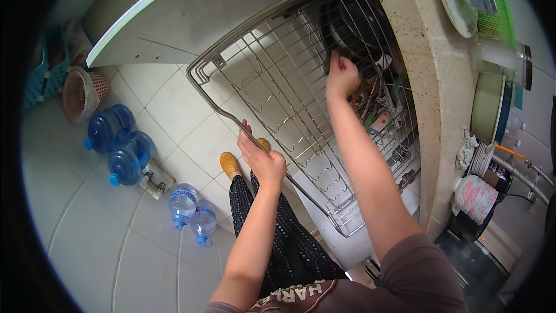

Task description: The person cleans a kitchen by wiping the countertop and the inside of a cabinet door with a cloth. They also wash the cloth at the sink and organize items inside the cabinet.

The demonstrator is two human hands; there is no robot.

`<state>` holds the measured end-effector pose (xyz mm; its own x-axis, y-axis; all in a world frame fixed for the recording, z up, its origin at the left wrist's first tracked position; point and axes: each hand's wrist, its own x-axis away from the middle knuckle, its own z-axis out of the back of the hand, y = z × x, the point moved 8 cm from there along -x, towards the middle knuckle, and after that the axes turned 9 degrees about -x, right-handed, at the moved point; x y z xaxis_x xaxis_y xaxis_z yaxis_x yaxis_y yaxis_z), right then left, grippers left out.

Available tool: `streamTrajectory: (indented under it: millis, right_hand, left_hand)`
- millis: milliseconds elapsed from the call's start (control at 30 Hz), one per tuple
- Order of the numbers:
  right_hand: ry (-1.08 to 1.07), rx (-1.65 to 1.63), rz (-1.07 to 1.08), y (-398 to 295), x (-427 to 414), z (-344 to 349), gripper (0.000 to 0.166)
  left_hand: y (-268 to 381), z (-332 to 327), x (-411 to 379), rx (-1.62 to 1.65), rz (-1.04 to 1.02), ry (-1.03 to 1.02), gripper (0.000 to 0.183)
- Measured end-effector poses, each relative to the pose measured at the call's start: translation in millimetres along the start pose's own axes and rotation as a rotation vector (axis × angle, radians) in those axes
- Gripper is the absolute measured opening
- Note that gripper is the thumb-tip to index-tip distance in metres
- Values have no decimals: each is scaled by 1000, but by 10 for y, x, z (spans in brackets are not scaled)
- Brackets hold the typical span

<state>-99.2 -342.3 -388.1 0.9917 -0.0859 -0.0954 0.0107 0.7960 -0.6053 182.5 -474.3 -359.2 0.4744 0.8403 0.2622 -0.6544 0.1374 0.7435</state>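
A pulled-out metal wire drawer basket (299, 91) stands before me. My left hand (263, 161) is wrapped around its front rail, with the bar passing between thumb and fingers. My right hand (343, 76) reaches over the wires near the cabinet, fingers curled on a small dark item (334, 55). Whether this is a cloth or part of some cookware is hard to tell. Dark pans (352, 21) sit just beyond that hand, seen through the wires. Below my right wrist, a white box-like thing with a red dot (383, 119) lies among jumbled utensils.
A stone countertop (417, 65) edges the cabinet at right, carrying stacked bowls (475, 198), a green pot (486, 106) and plates (456, 4). The drawer's front panel (160, 21) rises at upper left. Large blue water jugs (126, 165), clear bottles (182, 204) and a wastebasket (82, 95) stand on the left.
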Motion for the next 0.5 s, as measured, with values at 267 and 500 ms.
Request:
streamTrajectory:
  millis: [267, 500]
  right_hand:
    - [-164, -226, 828, -637, 358, -33, 15]
    - [291, -101, 554, -328, -893, -92, 7]
  left_hand:
    - [-3, 10, 5, -20, -25, 0, 84]
    - [27, -9, -5, 26, -25, -43, 83]
